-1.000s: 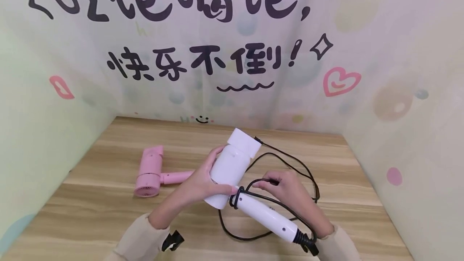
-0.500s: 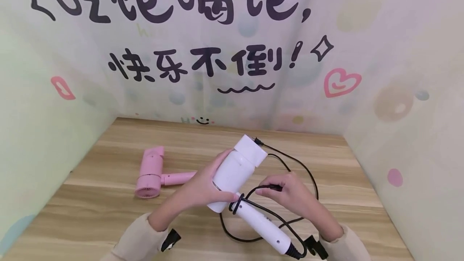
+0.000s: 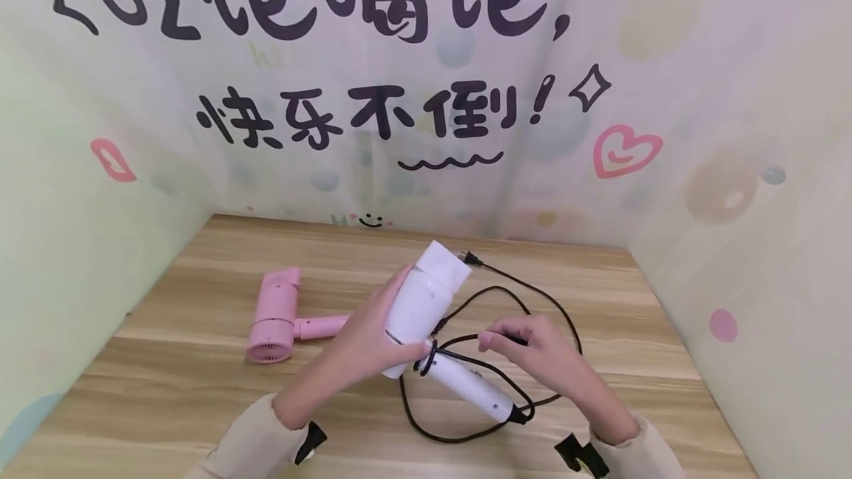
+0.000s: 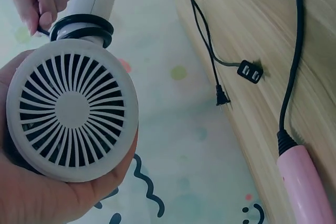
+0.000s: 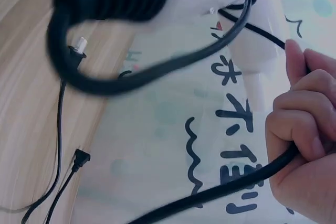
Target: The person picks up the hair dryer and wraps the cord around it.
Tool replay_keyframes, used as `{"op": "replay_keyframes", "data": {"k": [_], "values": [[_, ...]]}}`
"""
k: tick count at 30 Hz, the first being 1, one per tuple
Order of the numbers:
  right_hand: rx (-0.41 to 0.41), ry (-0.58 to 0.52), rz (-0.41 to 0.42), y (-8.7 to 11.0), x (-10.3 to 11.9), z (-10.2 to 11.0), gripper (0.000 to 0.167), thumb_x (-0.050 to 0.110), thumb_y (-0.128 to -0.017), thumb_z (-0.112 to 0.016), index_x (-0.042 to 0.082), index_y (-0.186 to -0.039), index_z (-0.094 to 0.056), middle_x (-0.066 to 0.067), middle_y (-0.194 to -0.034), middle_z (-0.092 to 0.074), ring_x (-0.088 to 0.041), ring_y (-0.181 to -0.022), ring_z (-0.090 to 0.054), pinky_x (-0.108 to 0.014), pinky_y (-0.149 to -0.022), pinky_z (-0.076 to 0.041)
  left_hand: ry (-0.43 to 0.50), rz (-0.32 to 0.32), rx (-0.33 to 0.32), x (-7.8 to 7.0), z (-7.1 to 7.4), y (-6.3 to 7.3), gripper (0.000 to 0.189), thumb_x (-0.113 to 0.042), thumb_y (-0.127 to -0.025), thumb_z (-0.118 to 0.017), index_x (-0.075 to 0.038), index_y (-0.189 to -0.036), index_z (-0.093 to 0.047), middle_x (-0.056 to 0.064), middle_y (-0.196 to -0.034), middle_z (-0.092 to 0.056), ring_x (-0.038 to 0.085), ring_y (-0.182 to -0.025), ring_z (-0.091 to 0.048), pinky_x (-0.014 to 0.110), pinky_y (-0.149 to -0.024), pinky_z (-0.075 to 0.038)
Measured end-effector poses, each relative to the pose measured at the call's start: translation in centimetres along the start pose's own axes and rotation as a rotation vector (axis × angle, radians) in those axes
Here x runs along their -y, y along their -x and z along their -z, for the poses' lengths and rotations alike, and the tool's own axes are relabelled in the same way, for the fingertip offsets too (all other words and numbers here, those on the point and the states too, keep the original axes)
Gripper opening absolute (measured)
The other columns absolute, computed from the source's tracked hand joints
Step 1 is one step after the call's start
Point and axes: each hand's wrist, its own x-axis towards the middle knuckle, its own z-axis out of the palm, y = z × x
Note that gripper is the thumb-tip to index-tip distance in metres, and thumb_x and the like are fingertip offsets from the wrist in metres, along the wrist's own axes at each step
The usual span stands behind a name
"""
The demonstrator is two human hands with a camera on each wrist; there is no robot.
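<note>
My left hand [image 3: 366, 335] grips the body of a white hair dryer [image 3: 418, 305], which is tilted above the table with its nozzle pointing away. Its round slotted grille [image 4: 72, 107] faces the left wrist camera. The dryer's handle [image 3: 469, 389] slants down to the right. A black cord [image 5: 220, 190] runs from the handle's end and is looped around the handle close to the body. To the right of the dryer, my right hand [image 3: 535, 346] holds part of this cord with curled fingers, seen closely in the right wrist view.
A pink hair dryer [image 3: 274, 316] lies on the wooden table [image 3: 200, 405], its handle partly behind my left forearm. On the table's far right side are a thin black cord [image 3: 566, 313] with a plug [image 3: 471, 259] and a black socket block [image 4: 250, 71]. A printed curtain [image 3: 319, 183] stands behind.
The white dryer has shifted slightly, first right and nearer, then back left and away. Its handle end has moved up and left, away from my right sleeve. My right hand keeps hold of the cord.
</note>
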Motion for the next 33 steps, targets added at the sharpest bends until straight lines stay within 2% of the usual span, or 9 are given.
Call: {"op": "replay_keyframes", "data": {"k": [5,7,10,15,18,23,26,33], "values": [[0.047,-0.065,-0.016,0.2,0.6,-0.3,0.018,0.023,-0.094,-0.055,0.013,-0.091,-0.070,0.005,-0.069,-0.055,0.000,-0.057,-0.040,-0.018,-0.047,-0.035,-0.052,0.007,-0.002,0.3,-0.6,0.0,0.104,-0.034,-0.067,-0.080,-0.026,-0.149,-0.017,0.011,-0.133,-0.044,0.020,-0.091,-0.054,0.033,-0.073,-0.049],[0.061,-0.078,-0.026,0.3,0.8,-0.4,0.021,0.023,-0.095,-0.052,0.011,-0.094,-0.069,0.006,-0.062,-0.046,0.001,-0.051,-0.034,-0.018,-0.043,-0.030,-0.063,-0.002,-0.028,0.3,-0.8,-0.1,0.104,-0.033,-0.067,-0.080,-0.024,-0.149,-0.017,0.011,-0.132,-0.044,0.021,-0.091,-0.054,0.035,-0.074,-0.050],[0.064,-0.069,-0.039,0.5,1.0,-0.5,0.023,0.025,-0.096,-0.050,0.011,-0.096,-0.069,0.009,-0.057,-0.039,0.001,-0.050,-0.033,-0.018,-0.042,-0.030,-0.066,-0.009,-0.083,0.3,-0.8,-0.4,0.104,-0.032,-0.066,-0.081,-0.022,-0.148,-0.017,0.011,-0.128,-0.045,0.022,-0.092,-0.055,0.037,-0.075,-0.050],[0.064,-0.049,-0.047,0.8,1.2,-0.4,0.022,0.024,-0.096,-0.050,0.011,-0.096,-0.068,0.009,-0.060,-0.042,0.001,-0.053,-0.037,-0.018,-0.046,-0.035,-0.056,0.001,-0.120,0.2,-0.8,-0.5,0.104,-0.030,-0.066,-0.081,-0.024,-0.148,-0.017,0.011,-0.124,-0.046,0.022,-0.092,-0.054,0.036,-0.074,-0.051],[0.088,-0.083,-0.042,0.9,1.8,-0.5,0.021,0.025,-0.096,-0.050,0.013,-0.090,-0.067,0.008,-0.058,-0.041,0.002,-0.048,-0.035,-0.018,-0.039,-0.030,-0.072,0.010,-0.151,0.2,-0.8,-0.6,0.103,-0.030,-0.067,-0.080,-0.023,-0.148,-0.016,0.011,-0.123,-0.046,0.023,-0.090,-0.054,0.035,-0.070,-0.051],[0.115,-0.117,-0.023,1.3,3.0,-1.1,0.024,0.028,-0.097,-0.048,0.015,-0.086,-0.064,0.010,-0.052,-0.035,0.003,-0.044,-0.028,-0.017,-0.036,-0.021,-0.024,0.043,-0.208,0.6,-0.8,-0.9,0.104,-0.029,-0.069,-0.079,-0.023,-0.149,-0.013,0.011,-0.131,-0.041,0.026,-0.094,-0.054,0.038,-0.071,-0.051],[0.131,-0.123,-0.002,1.5,3.3,-1.5,0.025,0.027,-0.098,-0.046,0.014,-0.087,-0.064,0.011,-0.053,-0.035,0.004,-0.045,-0.029,-0.017,-0.038,-0.025,0.019,0.048,-0.228,0.5,-0.8,-1.0,0.106,-0.029,-0.070,-0.079,-0.025,-0.149,-0.010,0.011,-0.138,-0.036,0.026,-0.098,-0.054,0.039,-0.076,-0.051],[0.220,-0.146,0.005,1.4,3.6,-2.6,0.026,0.022,-0.100,-0.041,0.013,-0.087,-0.062,0.011,-0.056,-0.038,0.004,-0.048,-0.033,-0.016,-0.042,-0.031,0.104,0.019,-0.294,0.0,-0.6,-1.4,0.107,-0.026,-0.068,-0.081,-0.025,-0.149,-0.010,0.010,-0.142,-0.033,0.027,-0.109,-0.049,0.046,-0.086,-0.048]]}}
